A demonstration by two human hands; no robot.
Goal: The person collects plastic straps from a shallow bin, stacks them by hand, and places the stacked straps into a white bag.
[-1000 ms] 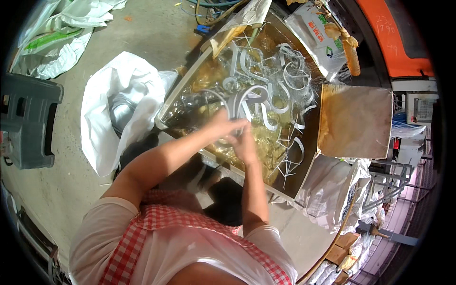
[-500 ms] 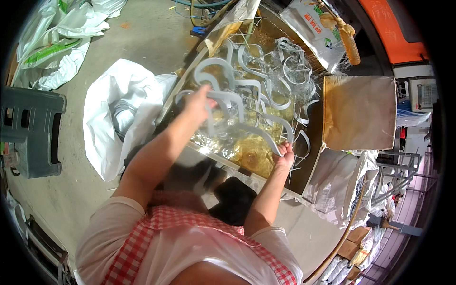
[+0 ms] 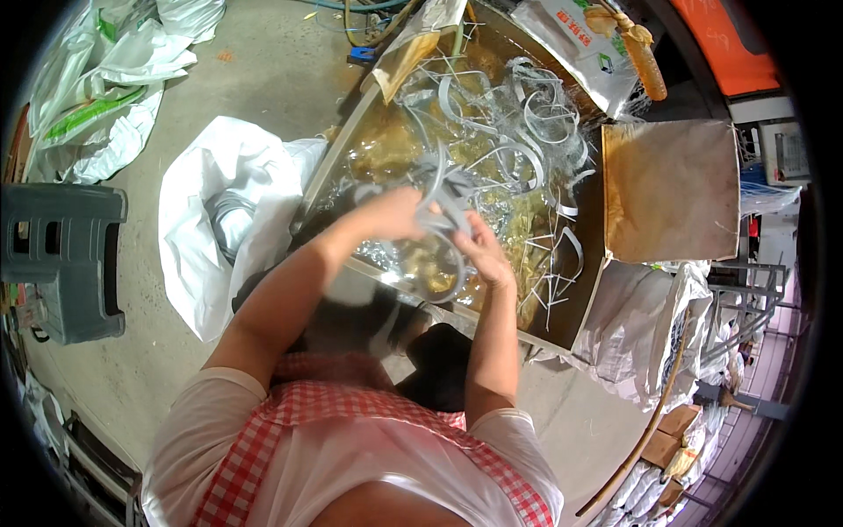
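Concrete floor surrounds a shallow tray [image 3: 562, 338] heaped with grey plastic strips, over whose near edge the left hand [image 3: 395, 213] and right hand [image 3: 481, 255] pinch a bundle of curved strips [image 3: 446, 206] between them, fingers closed to gather it.

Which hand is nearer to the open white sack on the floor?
Left. The left hand is above the tray's near-left part, closer to the white sack; the right hand is farther right.
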